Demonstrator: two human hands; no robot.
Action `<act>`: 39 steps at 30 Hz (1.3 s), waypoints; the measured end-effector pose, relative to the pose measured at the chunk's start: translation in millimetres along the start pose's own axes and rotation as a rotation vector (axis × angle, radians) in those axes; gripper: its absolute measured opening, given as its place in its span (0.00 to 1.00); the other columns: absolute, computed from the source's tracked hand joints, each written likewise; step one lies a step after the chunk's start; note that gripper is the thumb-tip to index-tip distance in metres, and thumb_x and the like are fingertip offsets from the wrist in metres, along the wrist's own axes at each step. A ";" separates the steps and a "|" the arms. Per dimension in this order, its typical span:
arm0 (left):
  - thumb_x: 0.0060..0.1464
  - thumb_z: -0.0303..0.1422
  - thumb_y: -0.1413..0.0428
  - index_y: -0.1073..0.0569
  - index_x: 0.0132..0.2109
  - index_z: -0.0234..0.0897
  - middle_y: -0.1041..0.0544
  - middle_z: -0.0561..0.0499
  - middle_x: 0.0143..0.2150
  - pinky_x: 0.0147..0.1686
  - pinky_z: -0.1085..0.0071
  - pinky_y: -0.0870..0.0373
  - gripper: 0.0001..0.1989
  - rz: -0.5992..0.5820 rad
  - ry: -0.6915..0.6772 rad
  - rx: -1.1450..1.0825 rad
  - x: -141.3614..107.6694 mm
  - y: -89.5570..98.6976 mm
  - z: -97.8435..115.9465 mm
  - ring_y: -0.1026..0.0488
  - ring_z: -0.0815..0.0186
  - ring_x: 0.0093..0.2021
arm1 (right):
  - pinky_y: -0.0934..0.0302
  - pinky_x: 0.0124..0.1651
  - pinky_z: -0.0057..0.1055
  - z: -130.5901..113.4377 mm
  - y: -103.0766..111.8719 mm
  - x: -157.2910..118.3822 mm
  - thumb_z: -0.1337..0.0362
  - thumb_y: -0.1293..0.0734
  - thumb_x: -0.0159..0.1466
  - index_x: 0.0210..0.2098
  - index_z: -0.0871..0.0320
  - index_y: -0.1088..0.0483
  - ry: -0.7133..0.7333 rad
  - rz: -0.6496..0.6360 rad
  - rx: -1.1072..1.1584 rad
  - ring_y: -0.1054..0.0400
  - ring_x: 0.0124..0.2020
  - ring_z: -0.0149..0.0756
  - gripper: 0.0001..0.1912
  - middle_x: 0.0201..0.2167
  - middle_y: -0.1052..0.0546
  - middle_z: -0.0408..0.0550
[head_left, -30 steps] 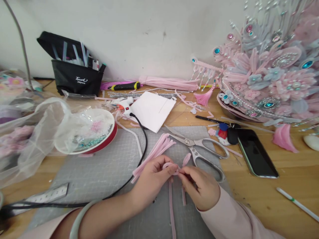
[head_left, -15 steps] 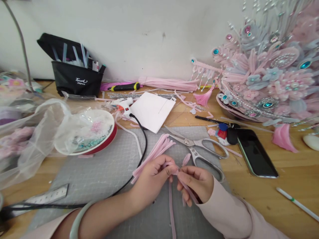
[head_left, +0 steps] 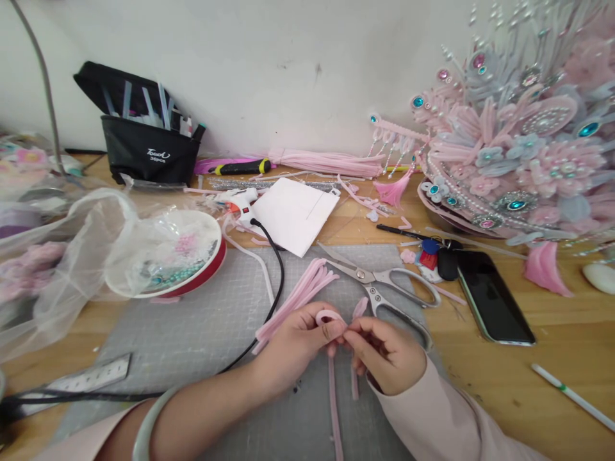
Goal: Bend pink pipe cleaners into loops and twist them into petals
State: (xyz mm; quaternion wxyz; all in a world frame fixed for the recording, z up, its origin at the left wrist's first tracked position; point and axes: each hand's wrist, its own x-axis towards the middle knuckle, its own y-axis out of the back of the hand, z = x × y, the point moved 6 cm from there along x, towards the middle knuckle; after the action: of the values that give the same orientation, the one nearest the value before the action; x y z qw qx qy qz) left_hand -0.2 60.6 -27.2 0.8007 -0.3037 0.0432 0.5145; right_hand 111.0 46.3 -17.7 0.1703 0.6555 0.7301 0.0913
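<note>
Both hands meet over the grey cutting mat [head_left: 187, 333]. Between its thumb and fingers my left hand [head_left: 307, 330] pinches a pink fuzzy strip [head_left: 335, 410], which forms a small loop at the top and hangs down to the mat. My right hand [head_left: 389, 349] is closed at the same spot, its fingertips pinching the strip by the loop. A short pink piece shows above and below the right fingers. Behind my left hand lies a bundle of pink strips [head_left: 300, 298]. Metal scissors [head_left: 379, 276], blades apart, lie just beyond my right hand.
A bowl of beads [head_left: 211, 269] and plastic bags stand left. A glue gun [head_left: 243, 208] with black cable and a white card [head_left: 295, 214] lie behind. At right are a phone [head_left: 494, 298] and a pink beaded headpiece [head_left: 509, 153]; a black pouch [head_left: 148, 150] stands back left.
The pink loop now stands open above my left fingers. My right hand has shifted slightly right and turned, and the strip that lay along its fingers no longer shows there.
</note>
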 end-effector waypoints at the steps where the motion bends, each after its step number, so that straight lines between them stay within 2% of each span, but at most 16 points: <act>1: 0.47 0.35 0.45 0.33 0.27 0.33 0.37 0.56 0.21 0.24 0.76 0.45 0.09 0.000 -0.005 0.011 0.2 0.2 0.3 0.42 0.73 0.22 | 0.44 0.15 0.20 0.1 -0.2 0.2 0.59 0.39 0.56 0.26 0.60 0.32 -0.009 -0.001 0.007 0.38 0.11 0.25 0.11 0.12 0.32 0.40; 6: 0.50 0.35 0.46 0.35 0.27 0.33 0.39 0.58 0.19 0.22 0.78 0.49 0.10 -0.014 -0.026 0.064 -1.0 -0.5 2.4 0.45 0.76 0.20 | 0.46 0.13 0.19 4.8 -6.1 -1.8 0.60 0.36 0.53 0.22 0.60 0.32 -0.118 -0.004 0.117 0.41 0.10 0.24 0.10 0.10 0.36 0.38; 9: 0.49 0.36 0.45 0.32 0.31 0.34 0.35 0.57 0.21 0.22 0.78 0.47 0.08 -0.034 -0.023 -0.069 -2.5 -2.2 3.6 0.42 0.76 0.20 | 0.49 0.09 0.18 9.8 -12.3 -4.2 0.58 0.35 0.52 0.21 0.61 0.34 -0.237 -0.017 0.285 0.44 0.08 0.22 0.12 0.12 0.35 0.38; 11: 0.49 0.36 0.45 0.30 0.35 0.33 0.32 0.54 0.25 0.24 0.77 0.43 0.10 -0.062 -0.007 -0.189 -2.8 -3.7 3.1 0.38 0.74 0.22 | 0.49 0.09 0.18 9.6 -13.1 -4.7 0.57 0.34 0.51 0.21 0.61 0.35 -0.265 -0.004 0.372 0.44 0.08 0.21 0.13 0.14 0.33 0.39; 16: 0.49 0.41 0.46 0.26 0.39 0.30 0.33 0.52 0.25 0.33 0.73 0.39 0.17 -0.171 0.043 -0.389 -2.9 -8.8 -1.0 0.38 0.73 0.24 | 0.47 0.11 0.18 -0.3 -6.8 -4.8 0.57 0.34 0.52 0.22 0.60 0.36 -0.169 0.028 0.396 0.44 0.10 0.21 0.12 0.14 0.31 0.41; 22: 0.42 0.43 0.41 0.24 0.37 0.30 0.37 0.55 0.20 0.28 0.77 0.42 0.19 -0.216 0.124 -0.467 -4.9 -13.9 -2.8 0.43 0.75 0.22 | 0.47 0.12 0.19 -3.1 -7.8 -9.6 0.58 0.37 0.55 0.22 0.60 0.34 -0.092 -0.029 0.267 0.44 0.09 0.22 0.11 0.10 0.36 0.38; 31: 0.38 0.38 0.37 0.25 0.29 0.29 0.42 0.57 0.16 0.24 0.81 0.44 0.15 -0.159 0.169 -0.563 -4.2 -11.3 -6.4 0.48 0.77 0.20 | 0.47 0.13 0.18 -10.3 -8.6 -11.1 0.64 0.39 0.54 0.22 0.59 0.36 0.015 -0.083 0.084 0.41 0.11 0.23 0.07 0.12 0.35 0.39; 39: 0.39 0.35 0.37 0.26 0.26 0.28 0.41 0.57 0.16 0.22 0.81 0.46 0.12 -0.130 0.173 -0.546 -3.0 -7.5 -7.5 0.50 0.77 0.19 | 0.46 0.15 0.20 -13.8 -7.4 -13.3 0.65 0.40 0.55 0.21 0.59 0.36 0.136 -0.021 -0.049 0.40 0.12 0.24 0.08 0.12 0.33 0.40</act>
State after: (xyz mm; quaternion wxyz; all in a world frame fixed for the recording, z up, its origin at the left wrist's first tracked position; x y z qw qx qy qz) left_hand 6.6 52.1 -28.8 0.7140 -0.5529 -0.0484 0.4268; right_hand 100.2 33.5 -5.8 0.1374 0.6355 0.7445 0.1517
